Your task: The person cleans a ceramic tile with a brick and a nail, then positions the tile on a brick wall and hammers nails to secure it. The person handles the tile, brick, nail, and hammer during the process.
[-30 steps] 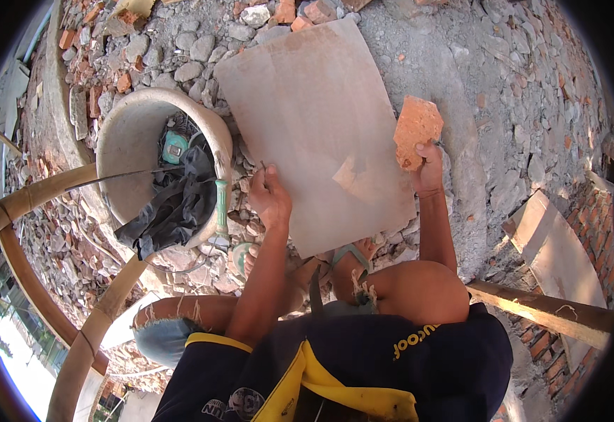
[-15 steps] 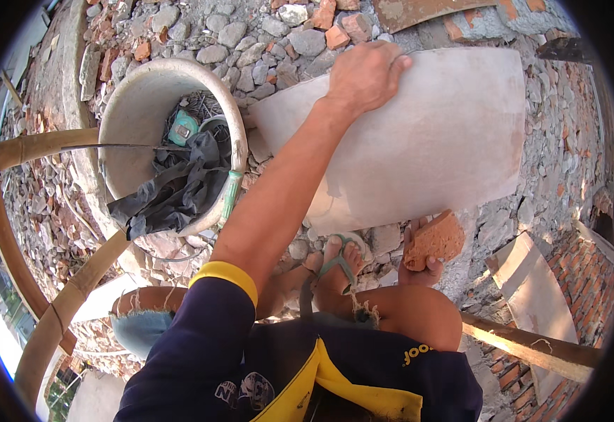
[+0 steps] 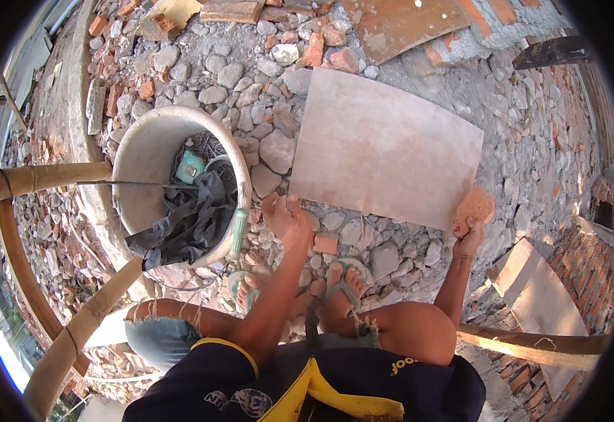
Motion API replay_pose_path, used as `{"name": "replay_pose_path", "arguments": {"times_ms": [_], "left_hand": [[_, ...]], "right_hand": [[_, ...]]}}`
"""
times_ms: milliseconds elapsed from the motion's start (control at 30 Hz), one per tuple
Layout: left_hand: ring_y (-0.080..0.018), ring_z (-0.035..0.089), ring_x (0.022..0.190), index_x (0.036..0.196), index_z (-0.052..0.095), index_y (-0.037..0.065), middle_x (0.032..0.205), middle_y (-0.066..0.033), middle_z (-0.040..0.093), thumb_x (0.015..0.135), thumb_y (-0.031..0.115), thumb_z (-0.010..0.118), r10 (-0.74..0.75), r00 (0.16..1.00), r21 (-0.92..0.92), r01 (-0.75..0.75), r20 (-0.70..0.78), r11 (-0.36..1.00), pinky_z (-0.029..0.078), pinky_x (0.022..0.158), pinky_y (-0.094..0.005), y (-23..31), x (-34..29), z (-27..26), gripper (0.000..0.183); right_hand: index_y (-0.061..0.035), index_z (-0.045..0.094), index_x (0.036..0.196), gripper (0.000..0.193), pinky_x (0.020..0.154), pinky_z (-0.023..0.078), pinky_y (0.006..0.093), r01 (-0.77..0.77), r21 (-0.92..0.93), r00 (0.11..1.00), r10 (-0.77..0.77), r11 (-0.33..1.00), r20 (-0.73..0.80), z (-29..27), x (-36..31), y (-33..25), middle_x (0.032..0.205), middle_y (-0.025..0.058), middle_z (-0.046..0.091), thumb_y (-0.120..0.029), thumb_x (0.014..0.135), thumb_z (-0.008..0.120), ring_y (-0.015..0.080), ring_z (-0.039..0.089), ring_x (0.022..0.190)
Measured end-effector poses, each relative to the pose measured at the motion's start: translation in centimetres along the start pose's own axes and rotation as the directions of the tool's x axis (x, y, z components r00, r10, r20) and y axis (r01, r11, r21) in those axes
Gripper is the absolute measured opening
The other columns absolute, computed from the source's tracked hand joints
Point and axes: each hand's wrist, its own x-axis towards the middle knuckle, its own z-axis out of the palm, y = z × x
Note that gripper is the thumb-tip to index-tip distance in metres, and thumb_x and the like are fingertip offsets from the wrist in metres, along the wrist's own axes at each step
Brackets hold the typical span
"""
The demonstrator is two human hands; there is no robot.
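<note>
A thin, pale rectangular board (image 3: 384, 144) lies tilted over the rubble in front of me. My left hand (image 3: 289, 221) is beside its near left corner, fingers loosely bent and thumb apart, with nothing visible in them. My right hand (image 3: 469, 239) grips a rough chunk of orange brick (image 3: 474, 207) at the board's near right corner. The chunk overlaps that corner; whether the two touch is hard to tell.
At left a whitish bucket (image 3: 128, 148) holds a green tape measure (image 3: 189, 167), dark cloth (image 3: 201, 211) and nails; a green-handled tool (image 3: 238, 232) hangs on its rim. Bamboo poles (image 3: 85, 309) cross at left. A wooden bar (image 3: 532, 343) runs at right. Stones surround my sandalled feet.
My left hand has left the board's far edge and come back to its near left corner. The board sits turned differently. My right hand has moved the brick chunk rightward and slightly away from me.
</note>
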Motion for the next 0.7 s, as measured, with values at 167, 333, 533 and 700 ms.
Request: {"name": "replay_pose_path", "arguments": {"times_ms": [167,333,533,700], "left_hand": [[-0.0215,0.057,0.091,0.095,0.063,-0.001,0.101,-0.0084,0.06,0.097,0.024,0.058,-0.54,0.73,-0.532,0.679,0.419,0.505,0.048,0.077,-0.0405,0.2,0.1,1.4,0.026],[-0.0147,0.056,0.082,0.096,0.062,0.001,0.085,-0.0025,0.059,0.099,0.026,0.057,-0.433,0.88,-0.782,0.407,0.196,0.472,0.045,0.072,-0.032,5.5,0.9,1.7,0.026],[-0.0147,0.055,0.078,0.099,0.063,-0.002,0.081,-0.0053,0.06,0.1,0.029,0.052,-0.052,0.998,-0.502,0.066,0.041,0.863,0.046,0.072,-0.0309,8.9,5.2,0.3,0.033],[-0.0158,0.055,0.073,0.097,0.064,-0.003,0.08,-0.0071,0.062,0.099,0.027,0.052,0.071,0.997,-0.427,-0.055,0.02,0.903,0.045,0.071,-0.0312,8.9,7.6,0.8,0.032]], "right_hand": [[0.0026,0.061,0.11,0.038,0.069,0.053,0.0333,-0.153,-0.142,0.982,0.167,0.978,0.093,1.4,4.3,0.7,0.1,0.0091,0.065,-0.017,0.078,0.063,0.0224,0.066,0.082],[-0.0004,0.057,0.116,0.042,0.065,0.053,0.0329,-0.162,-0.016,0.982,0.163,0.987,0.092,2.3,0.4,-0.4,0.099,0.0086,0.066,-0.018,0.078,0.061,0.0226,0.067,0.08],[-0.0047,0.055,0.116,0.041,0.059,0.051,0.0327,-0.295,0.312,0.955,0.281,0.903,0.092,1.1,-12.1,2.5,0.097,0.0074,0.065,-0.021,0.078,0.061,0.0225,0.064,0.076],[-0.0034,0.055,0.115,0.042,0.059,0.05,0.0349,-0.433,0.408,0.883,0.469,0.804,0.014,1.1,-21.8,5.4,0.096,0.008,0.063,-0.019,0.076,0.062,0.0231,0.062,0.076]]}}
